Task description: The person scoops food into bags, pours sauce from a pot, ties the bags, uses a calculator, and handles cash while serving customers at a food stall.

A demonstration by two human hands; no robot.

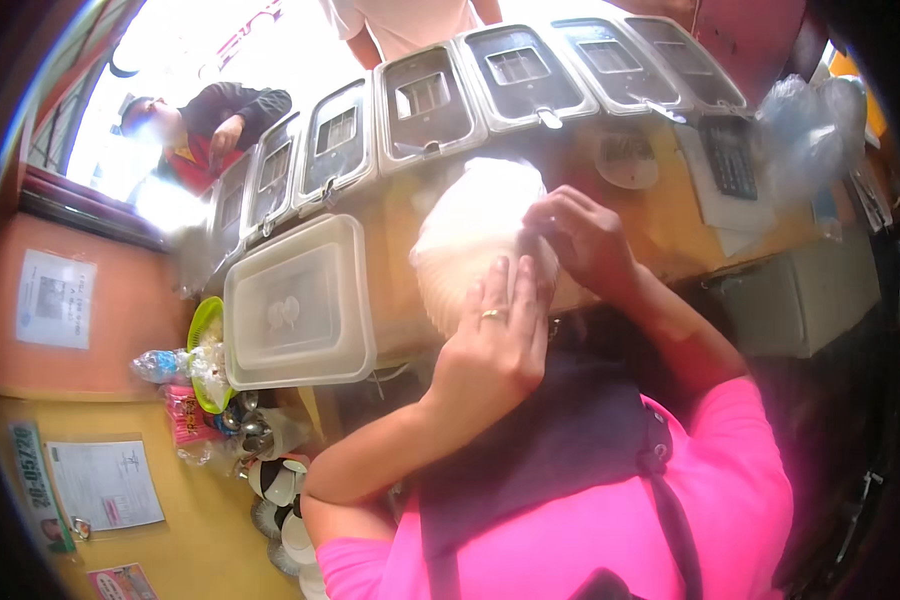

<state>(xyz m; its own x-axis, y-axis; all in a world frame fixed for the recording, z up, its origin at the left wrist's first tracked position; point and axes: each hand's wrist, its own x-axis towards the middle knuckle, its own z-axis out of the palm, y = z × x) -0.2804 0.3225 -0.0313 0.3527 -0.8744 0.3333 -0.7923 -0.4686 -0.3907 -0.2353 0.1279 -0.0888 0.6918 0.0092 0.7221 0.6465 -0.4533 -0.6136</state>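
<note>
A pale, ribbed bundle (472, 225), which looks like stacked thin paper or plastic, stands before me at the counter's near edge. Glare washes out its top, so its exact kind is unclear. My left hand (495, 337), with a ring on one finger, lies along the near side of the bundle with fingers extended; its thumb is hidden. At the bundle's right edge, the bent fingers of my right hand (581, 236) pinch the rim. Left of the bundle sits a translucent plastic tray (300, 360) with small pale round shapes showing at its bottom.
Several lidded food pans (427, 97) line the far counter edge, some with utensil handles protruding. A calculator (727, 157) and plastic bags (810, 142) lie right. A green basket (204, 319) and stacked bowls (281, 484) stand left. One person (210, 135) leans beyond the pans; another (405, 26) stands behind.
</note>
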